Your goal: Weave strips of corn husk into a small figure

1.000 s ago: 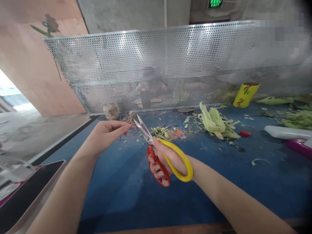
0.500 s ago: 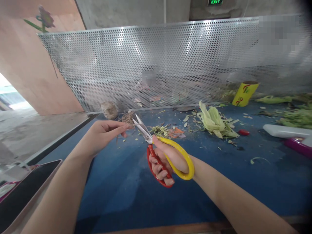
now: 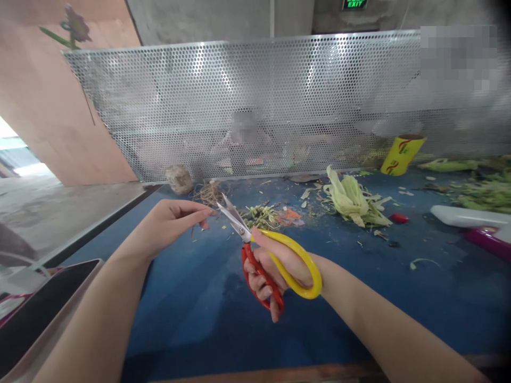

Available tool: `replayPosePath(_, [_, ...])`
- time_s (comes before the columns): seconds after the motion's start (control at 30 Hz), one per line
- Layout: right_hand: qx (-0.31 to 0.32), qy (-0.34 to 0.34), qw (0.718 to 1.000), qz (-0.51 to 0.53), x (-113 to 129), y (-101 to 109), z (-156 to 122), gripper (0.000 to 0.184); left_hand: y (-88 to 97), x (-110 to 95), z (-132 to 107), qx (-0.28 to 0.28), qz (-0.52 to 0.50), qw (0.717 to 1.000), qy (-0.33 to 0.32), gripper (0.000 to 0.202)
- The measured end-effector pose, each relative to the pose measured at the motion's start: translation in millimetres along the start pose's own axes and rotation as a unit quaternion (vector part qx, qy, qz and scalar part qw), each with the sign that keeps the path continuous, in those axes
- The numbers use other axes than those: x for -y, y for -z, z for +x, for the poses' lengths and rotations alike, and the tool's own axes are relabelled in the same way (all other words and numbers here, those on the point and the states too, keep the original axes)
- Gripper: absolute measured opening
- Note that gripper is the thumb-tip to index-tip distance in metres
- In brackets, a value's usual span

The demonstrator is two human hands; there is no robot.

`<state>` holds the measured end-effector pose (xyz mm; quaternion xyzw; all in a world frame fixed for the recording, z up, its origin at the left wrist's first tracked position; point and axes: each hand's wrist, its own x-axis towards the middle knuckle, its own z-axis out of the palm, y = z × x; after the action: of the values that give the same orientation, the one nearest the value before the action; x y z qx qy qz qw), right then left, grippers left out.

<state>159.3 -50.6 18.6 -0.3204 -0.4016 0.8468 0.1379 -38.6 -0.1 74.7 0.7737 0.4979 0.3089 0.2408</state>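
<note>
My right hand (image 3: 265, 274) grips scissors (image 3: 240, 229) with one red and one yellow handle. Their blades are parted and point up and to the left. Just left of the blade tips, my left hand (image 3: 175, 223) is closed in a pinch. Whatever thin piece sits between its fingertips is too small to make out. Behind the left fingertips lies a tangle of brown dry strands (image 3: 211, 190). Short green trimmings (image 3: 261, 217) lie on the blue tabletop (image 3: 179, 303) beyond the blades.
A pale stone-like lump (image 3: 179, 179) stands at the back left. To the right are leafy pale husks (image 3: 351, 199), a red piece (image 3: 400, 218), a yellow roll (image 3: 402, 155) and a white-and-purple object (image 3: 463, 215). A perforated metal screen (image 3: 279, 106) borders the back; a person sits behind it.
The scissors have dropped slightly, and one right finger now hangs below the red handle. My left hand keeps its pinch and has shifted a little to the right.
</note>
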Motion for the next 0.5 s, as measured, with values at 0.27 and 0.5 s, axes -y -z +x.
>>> replayPosePath(0.27, [0.006, 0.001, 1.000, 0.006, 0.4, -0.7, -3.2, 0.067, 1.3, 2.8, -2.0, -0.003, 0.008, 1.000, -0.001, 0.020])
replayPosePath(0.5, [0.011, 0.000, 1.000, 0.025, -2.2, -1.0, -3.7, 0.066, -0.1, 2.6, -2.5, -0.065, 0.009, 0.998, 0.012, 0.019])
